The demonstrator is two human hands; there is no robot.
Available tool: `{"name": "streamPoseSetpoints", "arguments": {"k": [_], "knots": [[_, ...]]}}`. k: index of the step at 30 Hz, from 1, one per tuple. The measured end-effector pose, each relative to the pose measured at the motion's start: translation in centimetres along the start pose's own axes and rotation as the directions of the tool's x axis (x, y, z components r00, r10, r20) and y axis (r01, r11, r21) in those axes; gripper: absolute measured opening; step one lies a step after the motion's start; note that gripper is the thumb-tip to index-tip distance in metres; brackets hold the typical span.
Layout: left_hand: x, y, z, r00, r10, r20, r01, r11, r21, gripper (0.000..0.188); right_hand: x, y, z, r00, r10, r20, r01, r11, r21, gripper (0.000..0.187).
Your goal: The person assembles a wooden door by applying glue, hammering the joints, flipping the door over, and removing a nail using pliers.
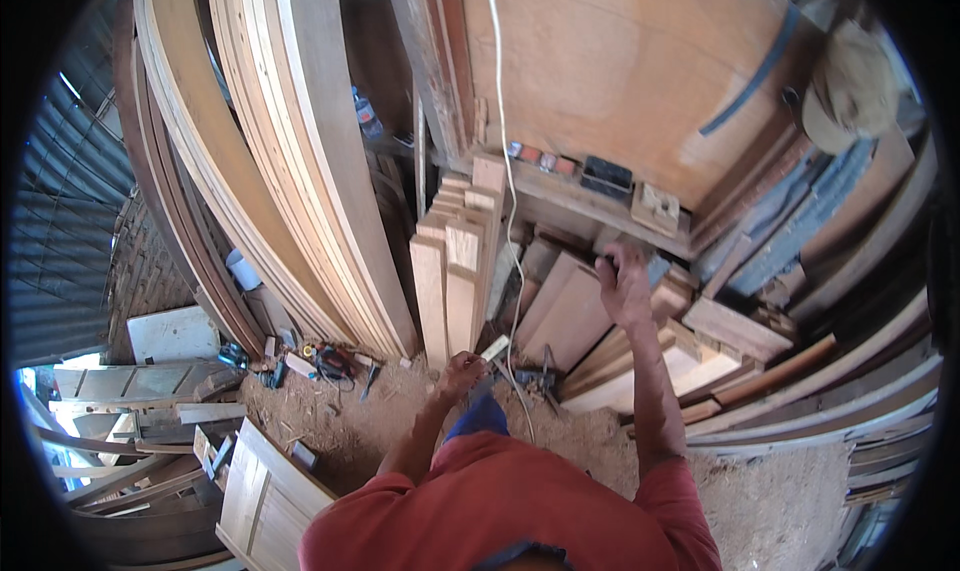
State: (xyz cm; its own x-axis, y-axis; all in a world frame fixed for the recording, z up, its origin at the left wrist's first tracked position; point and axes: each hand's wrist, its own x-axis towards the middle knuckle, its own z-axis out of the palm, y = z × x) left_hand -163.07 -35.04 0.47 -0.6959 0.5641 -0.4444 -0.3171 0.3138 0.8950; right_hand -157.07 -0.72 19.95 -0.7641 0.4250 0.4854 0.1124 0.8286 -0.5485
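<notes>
Showed, from above, two bare hands among stacked timber, with one red shirt [500, 501] and one patch of blue clothing [478, 417] below. Pinched one small pale piece [494, 349] in the left hand [461, 375], with fingers drawn narrow, beside the lower ends of at least five upright boards [427, 291]. Held the right hand [626, 283] farther forward, with fingers partly curled, near the leaning planks [566, 311] and just below one shelf [560, 193] in this view; could not tell (given the dark patch between thumb and fingers) of any object in its grasp.

Included one white cable [498, 31], hanging between both hands, and one dark tool [540, 379] on the ground to the right of the left hand. Bore on the shelf, from left to right, at least three small reddish packs [548, 161], one black tray [606, 176] and one wooden block [655, 209]. Grouped at left, on the ground, one teal-and-black tool [234, 355], one red-and-black tool [330, 361] and one hammer-shaped tool [369, 379]. Displayed also several long boards [345, 171] leaning at left, one plastic bottle [367, 114] beside them, one panelled wooden piece [262, 501] at lower left, and one pale cap [850, 81] plus one blue strip [750, 76] at upper right.
</notes>
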Motion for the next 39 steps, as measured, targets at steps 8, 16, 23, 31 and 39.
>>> {"name": "streamPoseSetpoints", "arguments": {"k": [8, 16, 23, 31, 39], "knots": [[14.5, 6.5, -9.0, 0.936, 0.321, -0.143, -0.343, 0.744, -0.573, 0.039, 27.1, -17.6, 5.7, 0.879, -0.422, -0.223, 0.451, 0.887, 0.100, 0.042], [37.0, 6.9, -20.7, 0.824, 0.344, -0.450, -0.546, 0.692, -0.472, 0.028, 47.0, -20.9, 18.8, 0.915, -0.301, -0.268, 0.327, 0.943, 0.058, 0.088], [54.8, 8.7, -29.5, 0.459, 0.512, -0.726, -0.430, 0.843, 0.323, 0.030, 51.0, -18.5, 26.6, 0.679, -0.373, -0.632, 0.444, 0.895, -0.050, 0.094], [67.1, 14.2, -32.0, 0.277, 0.298, -0.913, -0.181, 0.950, 0.255, 0.042, 51.8, -17.1, 25.9, 0.685, -0.447, -0.576, 0.515, 0.856, -0.052, 0.098], [70.9, 17.4, -33.7, 0.354, 0.245, -0.903, -0.224, 0.959, 0.173, 0.035, 52.6, -15.6, 26.4, 0.732, -0.418, -0.538, 0.494, 0.870, -0.004, 0.102]]}}
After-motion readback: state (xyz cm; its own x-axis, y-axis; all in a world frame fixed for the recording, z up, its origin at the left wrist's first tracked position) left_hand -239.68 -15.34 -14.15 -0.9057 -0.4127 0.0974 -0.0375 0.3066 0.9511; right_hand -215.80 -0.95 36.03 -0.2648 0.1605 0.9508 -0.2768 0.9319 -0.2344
